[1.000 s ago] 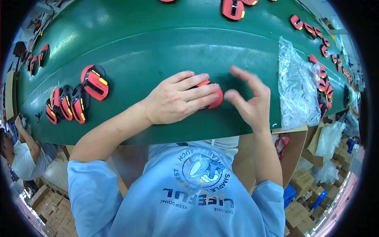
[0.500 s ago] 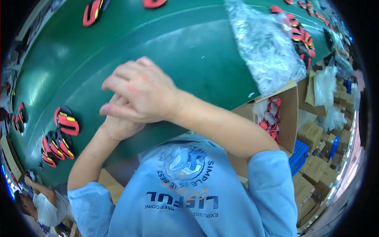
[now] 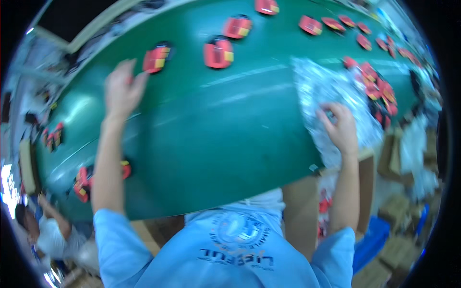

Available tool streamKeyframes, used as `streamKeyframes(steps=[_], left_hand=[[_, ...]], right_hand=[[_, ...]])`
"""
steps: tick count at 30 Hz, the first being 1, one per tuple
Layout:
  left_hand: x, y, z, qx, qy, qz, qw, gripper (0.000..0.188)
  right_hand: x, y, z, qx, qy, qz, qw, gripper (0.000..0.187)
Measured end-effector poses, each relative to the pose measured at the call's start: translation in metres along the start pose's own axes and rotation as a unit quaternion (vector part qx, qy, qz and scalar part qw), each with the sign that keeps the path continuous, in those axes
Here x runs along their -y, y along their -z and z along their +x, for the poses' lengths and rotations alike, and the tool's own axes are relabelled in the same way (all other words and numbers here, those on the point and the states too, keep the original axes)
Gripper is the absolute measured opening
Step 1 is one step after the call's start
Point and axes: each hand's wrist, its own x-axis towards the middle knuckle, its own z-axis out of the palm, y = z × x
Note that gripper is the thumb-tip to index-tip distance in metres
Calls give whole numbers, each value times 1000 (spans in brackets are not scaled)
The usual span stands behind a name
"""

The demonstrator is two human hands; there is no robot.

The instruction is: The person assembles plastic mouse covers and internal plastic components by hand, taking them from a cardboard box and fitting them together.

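My left hand (image 3: 124, 91) reaches over the left of the green tabletop (image 3: 211, 144), blurred, with thumb and fingers apart. A small red patch shows between them; I cannot make out what it is. Just beyond its fingertips lies a red-and-black moulded piece with a yellow tab (image 3: 156, 58). Under my left forearm sit several similar pieces (image 3: 82, 185), partly hidden. On the right, my right hand (image 3: 342, 128) hovers at or touches a crumpled clear plastic bag (image 3: 312, 96), its thumb and forefinger curved with a gap between them.
More red pieces (image 3: 219, 53) are scattered along the far side, and a pile of them (image 3: 377, 86) lies beyond the bag. At the right edge, an open cardboard box (image 3: 366, 187) holds red parts. A blue crate (image 3: 372, 242) stands beside it. Another person (image 3: 53, 230) is at lower left.
My hands, which were together over the table, have parted: left to the far left, right to the plastic bag. The view has shifted, showing more red pieces along the far side.
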Motion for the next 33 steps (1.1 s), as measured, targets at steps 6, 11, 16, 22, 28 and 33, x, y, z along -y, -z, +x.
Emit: streamKeyframes(steps=[6,11,16,22,28,33], left_hand=[[-33,-67,59,18,116,69,991,84],[-25,-55,53,34,179,-69,981,81],[-103,12,-33,121,49,-220,967,72],[-174,40,-103,164,-138,-205,955,71],[-219,11,-108,102,-69,-297,947,86],[-223,-1,-120,32,-86,-300,950,89]], right_hand=[[-6,-12,8,63,20,17,998,22],[-4,10,-2,112,-12,-7,994,19],[-3,15,-15,4,39,14,999,17],[38,28,-20,-34,-20,121,992,36],[146,-8,-29,14,87,222,971,34],[172,-58,-25,10,95,284,954,23]])
